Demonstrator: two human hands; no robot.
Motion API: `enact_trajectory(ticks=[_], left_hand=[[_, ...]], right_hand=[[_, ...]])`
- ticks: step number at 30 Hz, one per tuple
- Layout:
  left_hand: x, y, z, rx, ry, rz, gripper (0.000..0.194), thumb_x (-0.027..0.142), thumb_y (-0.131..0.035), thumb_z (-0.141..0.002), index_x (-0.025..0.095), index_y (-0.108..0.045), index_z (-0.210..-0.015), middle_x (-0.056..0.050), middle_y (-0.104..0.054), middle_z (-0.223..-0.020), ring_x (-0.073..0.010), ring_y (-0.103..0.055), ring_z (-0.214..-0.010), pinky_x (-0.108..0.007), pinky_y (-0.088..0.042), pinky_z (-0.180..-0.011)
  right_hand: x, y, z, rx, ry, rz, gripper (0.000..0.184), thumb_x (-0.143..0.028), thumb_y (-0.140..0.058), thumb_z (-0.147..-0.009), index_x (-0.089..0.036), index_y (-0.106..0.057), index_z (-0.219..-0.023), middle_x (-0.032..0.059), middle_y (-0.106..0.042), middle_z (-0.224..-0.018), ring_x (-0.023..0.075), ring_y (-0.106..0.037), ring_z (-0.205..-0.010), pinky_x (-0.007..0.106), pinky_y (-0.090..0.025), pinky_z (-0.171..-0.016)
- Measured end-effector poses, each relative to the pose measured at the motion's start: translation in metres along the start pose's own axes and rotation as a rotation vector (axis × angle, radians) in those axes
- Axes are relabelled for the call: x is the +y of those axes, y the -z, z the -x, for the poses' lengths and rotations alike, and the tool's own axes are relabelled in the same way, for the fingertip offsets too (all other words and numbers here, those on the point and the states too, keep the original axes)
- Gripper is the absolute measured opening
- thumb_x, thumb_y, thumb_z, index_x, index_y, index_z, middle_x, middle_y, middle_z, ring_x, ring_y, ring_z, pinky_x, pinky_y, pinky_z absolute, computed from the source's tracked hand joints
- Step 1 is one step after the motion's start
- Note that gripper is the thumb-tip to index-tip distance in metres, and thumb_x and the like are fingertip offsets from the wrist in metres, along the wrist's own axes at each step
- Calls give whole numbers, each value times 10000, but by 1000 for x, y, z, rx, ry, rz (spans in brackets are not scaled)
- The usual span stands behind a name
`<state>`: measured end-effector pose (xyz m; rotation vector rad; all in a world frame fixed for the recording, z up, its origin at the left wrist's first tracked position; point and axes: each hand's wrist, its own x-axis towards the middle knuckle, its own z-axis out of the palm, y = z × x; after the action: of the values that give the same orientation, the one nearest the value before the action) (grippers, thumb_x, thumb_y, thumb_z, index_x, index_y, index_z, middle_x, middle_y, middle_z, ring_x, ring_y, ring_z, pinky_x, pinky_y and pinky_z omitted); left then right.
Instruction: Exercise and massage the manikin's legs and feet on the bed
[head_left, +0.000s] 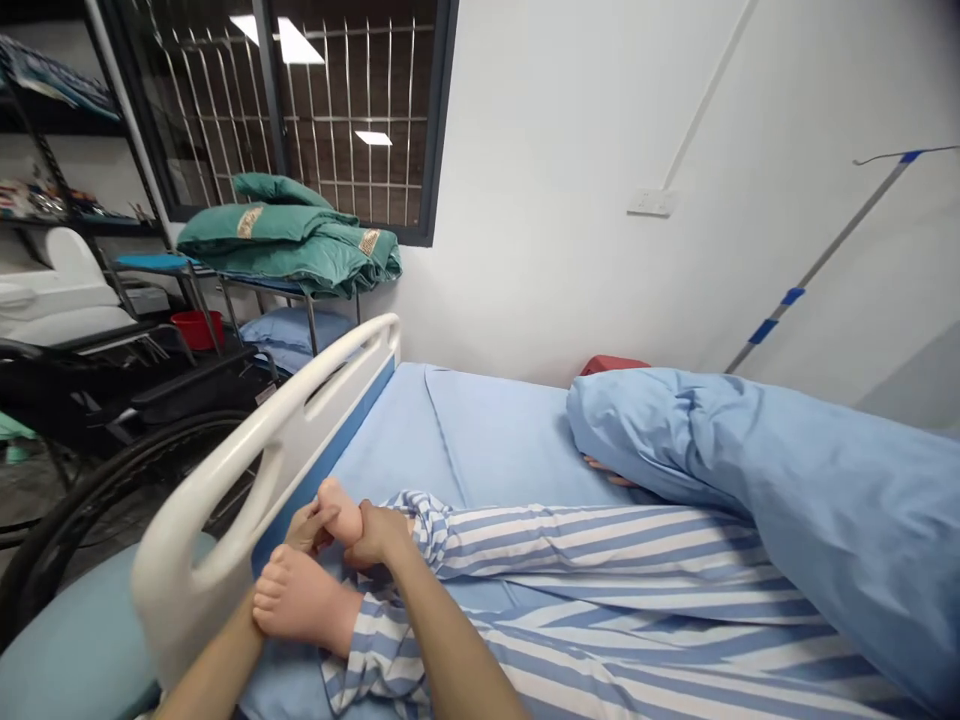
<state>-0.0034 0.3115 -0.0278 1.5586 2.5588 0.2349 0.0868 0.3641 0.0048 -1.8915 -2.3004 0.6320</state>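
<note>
A figure in blue-and-white striped trousers (570, 560) lies on a bed with a light blue sheet (480, 430). Two bare feet point toward the white footboard (247, 470). My right hand (379, 530) is closed round the ankle of the farther foot (341, 510). My left hand (307, 528) grips that same foot from the footboard side, its fingers partly hidden behind it. The nearer foot (300, 600) rests on the sheet in front of my left forearm. A bunched light blue quilt (750, 470) covers the upper body.
Left of the bed stand a black wheelchair (112, 430) and a frame bearing folded green blankets (292, 245) below a barred window. A red basin (196, 328) sits underneath. A pole with blue tape (810, 270) leans on the white wall. A red object (611, 365) peeks out behind the quilt.
</note>
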Motion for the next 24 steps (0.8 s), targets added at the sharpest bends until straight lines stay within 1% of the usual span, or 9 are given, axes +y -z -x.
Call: enact_trajectory(ticks=[2, 3, 6, 9, 11, 14, 17, 21, 24], left_hand=[[2, 1, 2, 245, 348, -26, 470, 168, -149, -823, 82, -548, -1058, -225, -535, -1015, -345, -508, -955, -476, -383, -674], [3, 5, 2, 337, 427, -6, 485, 138, -113, -823, 76, -525, -1071, -215, -521, -1031, -331, -490, -976, -451, -381, -678], [7, 15, -1, 476, 461, 163, 485, 113, -38, -831, 120, -491, -1002, -167, -508, -954, -312, -469, -963, -432, -381, -678], [9, 19, -3, 593, 498, 413, 405, 169, -32, -860, 182, -434, -815, -102, -472, -828, -316, -460, -959, -465, -376, -730], [9, 18, -4, 613, 508, 542, 315, 197, -73, -864, 212, -345, -708, -68, -433, -760, -311, -454, -958, -471, -364, -758], [8, 17, -3, 612, 516, 605, 192, 183, -194, -824, 234, -225, -642, -47, -401, -709, -299, -445, -942, -451, -351, -747], [4, 18, -3, 612, 493, 596, 209, 176, -271, -778, 243, -146, -625, -21, -346, -650, -281, -444, -868, -406, -329, -687], [0, 21, -4, 616, 507, 570, 239, 199, -213, -818, 245, -64, -637, 39, -123, -600, -235, -387, -685, -338, -217, -589], [-3, 21, -4, 637, 450, 599, 246, 215, -175, -849, 251, -42, -644, 53, -49, -629, -194, -260, -581, -316, -103, -563]], right_hand=[[2, -1, -5, -40, -16, 15, 637, -498, -674, -468, -200, -530, -1012, 84, -678, -901, 298, -648, -791, 335, -458, -592], [2, -1, -7, -49, -22, 17, 638, -518, -668, -473, -204, -524, -1009, 77, -679, -891, 290, -651, -786, 331, -462, -589], [4, -2, -9, -46, -23, 36, 637, -559, -652, -484, -215, -507, -1000, 62, -682, -889, 273, -656, -795, 321, -471, -608], [5, -4, -10, -31, 7, 64, 617, -565, -641, -496, -219, -495, -984, 61, -684, -905, 269, -659, -807, 318, -474, -621], [6, -6, -11, -21, 24, 79, 586, -539, -638, -516, -219, -486, -983, 60, -686, -904, 264, -662, -799, 314, -472, -615], [7, -9, -12, 6, 36, 100, 595, -510, -660, -508, -216, -476, -991, 63, -687, -904, 262, -662, -798, 310, -469, -612], [7, -10, -11, 23, 43, 117, 629, -509, -684, -484, -215, -472, -998, 67, -687, -914, 268, -659, -817, 314, -467, -626], [3, -8, -6, 25, 31, 105, 636, -526, -691, -479, -217, -478, -992, 64, -685, -922, 273, -657, -832, 328, -462, -663], [1, -5, -4, 39, 29, 88, 640, -551, -695, -475, -215, -487, -979, 66, -682, -925, 276, -653, -846, 342, -456, -697]])
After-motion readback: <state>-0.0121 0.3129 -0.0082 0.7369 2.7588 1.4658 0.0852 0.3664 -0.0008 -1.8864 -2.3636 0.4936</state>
